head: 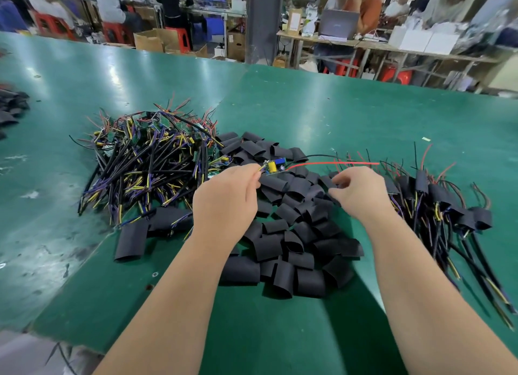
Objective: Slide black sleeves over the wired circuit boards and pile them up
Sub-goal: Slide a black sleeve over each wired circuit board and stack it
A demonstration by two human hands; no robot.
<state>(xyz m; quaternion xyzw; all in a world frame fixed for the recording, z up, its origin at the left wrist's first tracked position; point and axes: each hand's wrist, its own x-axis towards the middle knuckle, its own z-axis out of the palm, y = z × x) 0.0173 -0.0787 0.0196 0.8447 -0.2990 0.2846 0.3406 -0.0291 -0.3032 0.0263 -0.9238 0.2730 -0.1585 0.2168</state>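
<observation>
My left hand pinches the near end of a small wired circuit board with a yellow part and a blue part; its red and black wires trail off to the right. My right hand hovers over the heap of loose black sleeves, fingertips curled onto a sleeve at the heap's right side; whether it grips the sleeve is unclear. A tangle of bare wired boards lies to the left. Sleeved boards are piled at the right.
The green table stretches far ahead. More black pieces lie at the far left edge. The table's near-left edge drops off to a grey floor. People sit at benches beyond the table.
</observation>
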